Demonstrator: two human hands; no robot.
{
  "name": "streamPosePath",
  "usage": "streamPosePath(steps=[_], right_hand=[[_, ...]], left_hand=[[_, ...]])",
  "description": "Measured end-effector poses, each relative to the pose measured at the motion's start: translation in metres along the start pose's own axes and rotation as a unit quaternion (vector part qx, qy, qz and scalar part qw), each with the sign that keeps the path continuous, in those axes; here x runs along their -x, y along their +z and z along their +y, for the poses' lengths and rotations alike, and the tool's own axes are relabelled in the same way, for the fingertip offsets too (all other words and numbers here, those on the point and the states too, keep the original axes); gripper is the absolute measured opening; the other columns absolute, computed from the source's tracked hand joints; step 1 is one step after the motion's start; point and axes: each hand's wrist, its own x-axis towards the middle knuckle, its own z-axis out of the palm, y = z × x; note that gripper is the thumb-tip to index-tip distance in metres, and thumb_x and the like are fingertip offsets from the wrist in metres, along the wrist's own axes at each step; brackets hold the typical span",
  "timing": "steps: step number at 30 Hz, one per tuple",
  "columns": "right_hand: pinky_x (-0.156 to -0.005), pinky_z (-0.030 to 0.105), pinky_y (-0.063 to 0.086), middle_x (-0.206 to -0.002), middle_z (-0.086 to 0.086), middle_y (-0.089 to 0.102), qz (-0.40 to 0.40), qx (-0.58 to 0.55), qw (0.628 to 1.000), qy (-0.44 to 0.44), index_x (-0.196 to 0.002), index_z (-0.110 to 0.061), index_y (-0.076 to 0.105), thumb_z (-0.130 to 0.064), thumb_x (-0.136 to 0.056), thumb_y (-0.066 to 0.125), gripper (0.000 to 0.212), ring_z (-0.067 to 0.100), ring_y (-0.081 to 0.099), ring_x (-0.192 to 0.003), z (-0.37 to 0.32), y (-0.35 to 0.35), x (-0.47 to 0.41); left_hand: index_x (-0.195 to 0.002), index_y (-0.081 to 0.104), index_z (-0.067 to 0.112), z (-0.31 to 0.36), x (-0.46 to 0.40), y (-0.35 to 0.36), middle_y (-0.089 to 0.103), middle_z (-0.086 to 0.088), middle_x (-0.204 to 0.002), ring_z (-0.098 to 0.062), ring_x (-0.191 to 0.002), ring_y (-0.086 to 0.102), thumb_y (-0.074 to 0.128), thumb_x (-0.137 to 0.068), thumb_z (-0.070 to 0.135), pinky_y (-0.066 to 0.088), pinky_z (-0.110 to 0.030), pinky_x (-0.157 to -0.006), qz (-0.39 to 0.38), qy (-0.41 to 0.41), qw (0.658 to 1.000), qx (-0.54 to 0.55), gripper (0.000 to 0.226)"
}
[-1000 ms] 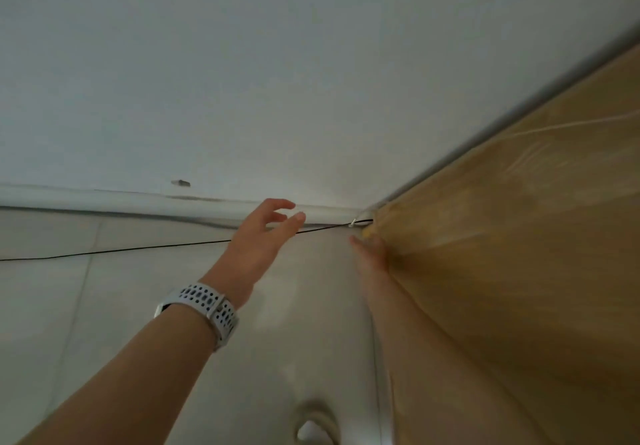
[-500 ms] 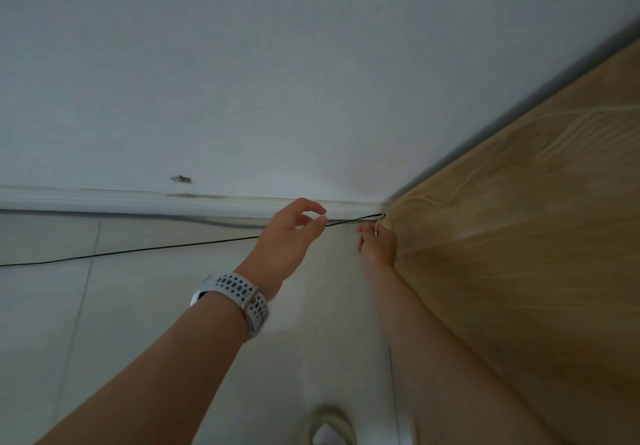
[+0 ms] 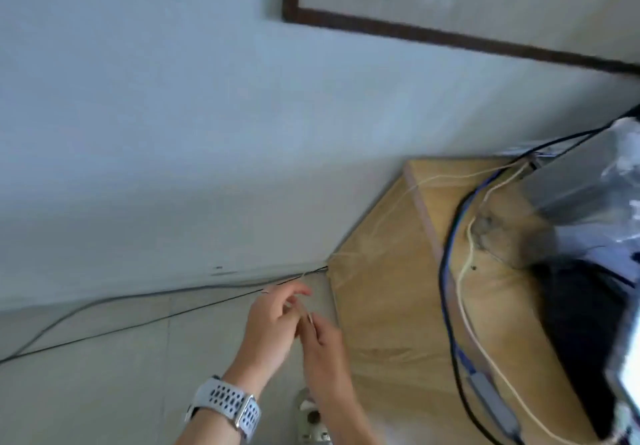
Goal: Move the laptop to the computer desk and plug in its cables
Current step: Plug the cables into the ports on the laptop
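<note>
a thin pale cable (image 3: 465, 309) is trailing lengthwise along the counter (image 3: 388, 306). both hands, left (image 3: 273, 327) and right (image 3: 322, 340), are pinching its blurred end beside the counter's corner.

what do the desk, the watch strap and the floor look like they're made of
Desk: probably wood-look laminate, pale matt grain with a plain edge band. Watch strap: likely soft silicone, light grey, punched with holes. Floor: seemingly glazed tile, pale with faint grout lines.

desk (image 3: 381, 323) light wood | watch strap (image 3: 225, 401) white, perforated | floor cable (image 3: 138, 323) black
</note>
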Motion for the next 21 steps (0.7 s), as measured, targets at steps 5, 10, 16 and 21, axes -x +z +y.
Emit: streamPosePath(steps=[5, 10, 16, 21], right_hand=[[-0.049, 0.018, 0.026, -0.047, -0.012, 0.048, 0.001, 0.105, 0.989, -0.104, -0.058, -0.029, 0.049, -0.023, -0.096, 0.049, 0.039, 0.004, 0.042, -0.048, -0.090, -0.082, 0.082], [-0.048, 0.019, 0.026, -0.044, -0.011, 0.043, 0.000, 0.124, 0.982, -0.143, -0.047, -0.035, 0.047, -0.023, -0.094, 0.053, 0.048, 0.004, 0.038, -0.046, -0.139, -0.150, 0.112], [-0.051, 0.020, 0.027, -0.052, -0.007, 0.042, -0.042, 0.132, 0.972, -0.191, -0.065, -0.011, 0.060, -0.027, -0.093, 0.055, 0.033, 0.003, 0.037, -0.047, -0.162, -0.222, 0.145], [-0.052, 0.026, 0.037, -0.056, 0.003, 0.051, -0.035, 0.109, 0.969, -0.220, -0.064, -0.022, 0.058, -0.034, -0.094, 0.053, 0.032, 0.014, 0.044, -0.049, -0.148, -0.278, 0.183]], left_hand=[[-0.078, 0.070, 0.016, 0.113, 0.063, -0.010, 0.061, -0.001, -0.060, -0.012, -0.054, 0.058, 0.057, -0.075, -0.012, 0.038, -0.012, -0.053, -0.072, 0.126, 0.984, -0.107, 0.032], [-0.070, 0.068, 0.018, 0.183, 0.097, 0.004, 0.067, 0.003, -0.059, -0.015, -0.062, 0.062, 0.062, -0.077, 0.004, 0.046, -0.033, -0.064, -0.101, 0.173, 0.971, -0.133, 0.017], [-0.072, 0.066, 0.020, 0.232, 0.140, 0.035, 0.066, 0.003, -0.066, -0.009, -0.066, 0.057, 0.065, -0.083, 0.021, 0.043, -0.031, -0.065, -0.098, 0.183, 0.975, -0.079, 0.011], [-0.072, 0.066, 0.016, 0.250, 0.190, 0.069, 0.063, -0.008, -0.068, -0.015, -0.064, 0.055, 0.065, -0.088, 0.024, 0.040, -0.023, -0.060, -0.065, 0.192, 0.977, -0.069, 0.018]])
